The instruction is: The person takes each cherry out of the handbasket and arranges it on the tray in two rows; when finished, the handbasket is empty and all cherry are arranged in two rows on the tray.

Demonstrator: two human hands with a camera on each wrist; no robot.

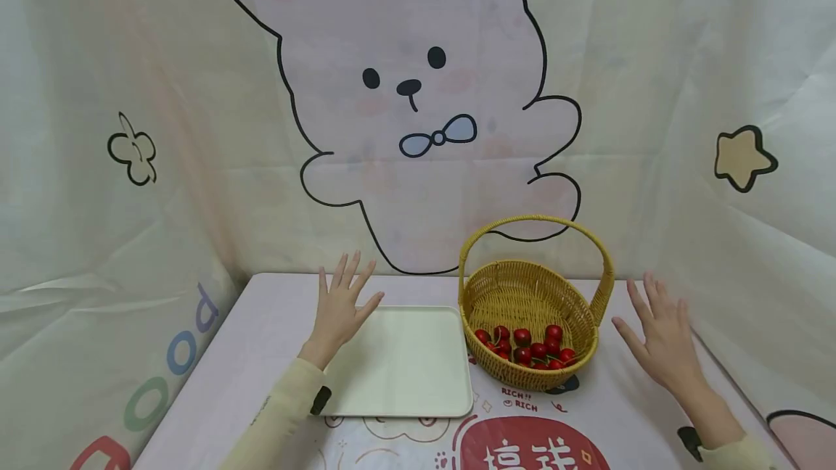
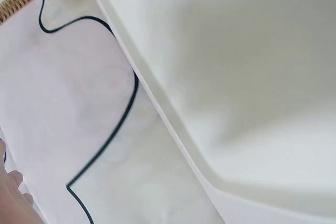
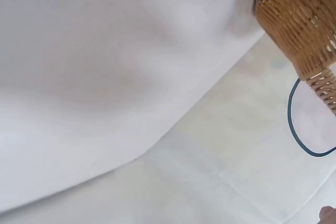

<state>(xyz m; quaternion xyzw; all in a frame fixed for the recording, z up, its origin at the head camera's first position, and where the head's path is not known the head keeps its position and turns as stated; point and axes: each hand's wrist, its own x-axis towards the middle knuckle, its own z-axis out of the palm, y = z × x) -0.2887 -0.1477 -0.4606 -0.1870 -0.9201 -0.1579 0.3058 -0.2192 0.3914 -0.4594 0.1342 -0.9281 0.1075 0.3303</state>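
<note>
A shallow white tray (image 1: 398, 361) lies on the table, left of a yellow wicker basket (image 1: 483, 376) with a tall arched handle. Several red cherries (image 1: 522, 337) with thin green stems are gathered in the near part of the basket. My left hand (image 1: 341, 310) is over the tray's left side, fingers spread and straight, holding nothing. To the right of the basket my right hand (image 1: 666, 343) has its fingers extended, apart from the basket and holding nothing. The left wrist view shows the tray's rim (image 2: 163, 111) close up; the right wrist view shows the basket's side (image 3: 299, 19).
The table (image 1: 274, 318) has a pale cover with a red printed patch (image 1: 535, 441) near its front. Behind it hangs a cloth backdrop (image 1: 418, 194) with a large cartoon animal. Cloth walls also stand on the left and right.
</note>
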